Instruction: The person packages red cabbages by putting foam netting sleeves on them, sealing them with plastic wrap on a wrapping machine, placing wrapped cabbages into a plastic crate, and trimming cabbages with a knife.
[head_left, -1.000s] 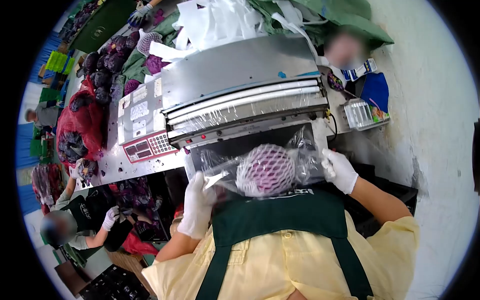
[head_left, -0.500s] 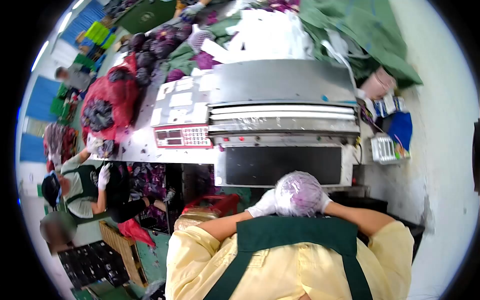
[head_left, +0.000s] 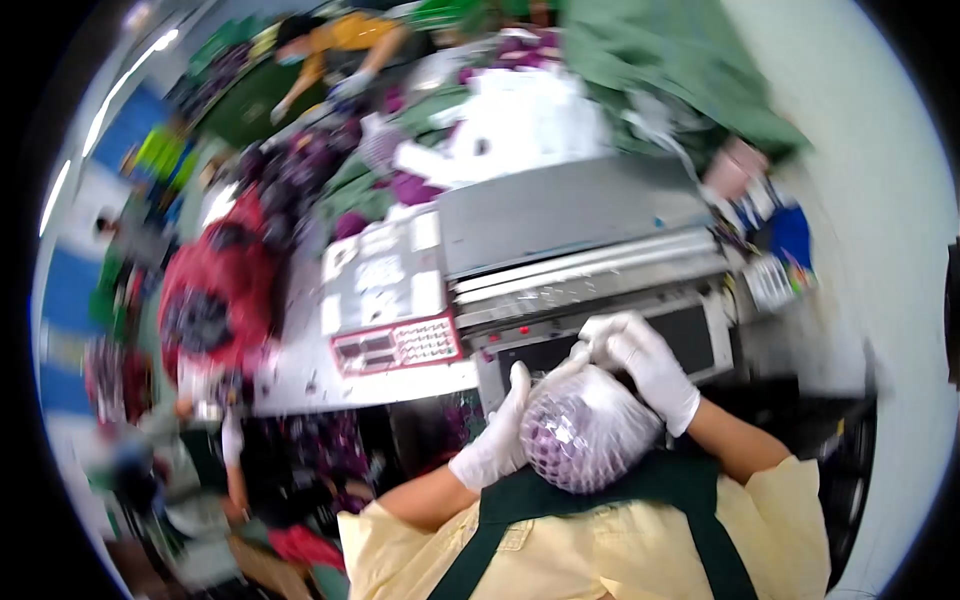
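Note:
A film-wrapped red cabbage [head_left: 560, 440] sits against the apron at my chest, with a white mesh foam net [head_left: 610, 405] stretched around it. My left hand [head_left: 505, 432], in a white glove, cups the cabbage's left side with the thumb raised. My right hand [head_left: 650, 365], gloved too, pinches the gathered end of the net above the cabbage. Just beyond my hands is the film wrapping machine [head_left: 580, 215], its dark plate [head_left: 685, 340] partly covered by my right hand. A red-framed scale [head_left: 395, 345] stands left of the machine.
White foam nets [head_left: 530, 120] are piled behind the machine. A red mesh sack [head_left: 225, 270] and loose red cabbages [head_left: 300, 170] lie to the left. Co-workers stand at the left and the far side, one in an orange top [head_left: 350, 35]. A wall [head_left: 850, 200] is on the right.
The cabbage, in film only before, now has the foam net over it. My hands have come up around it, the right onto the net's end. The view has tilted.

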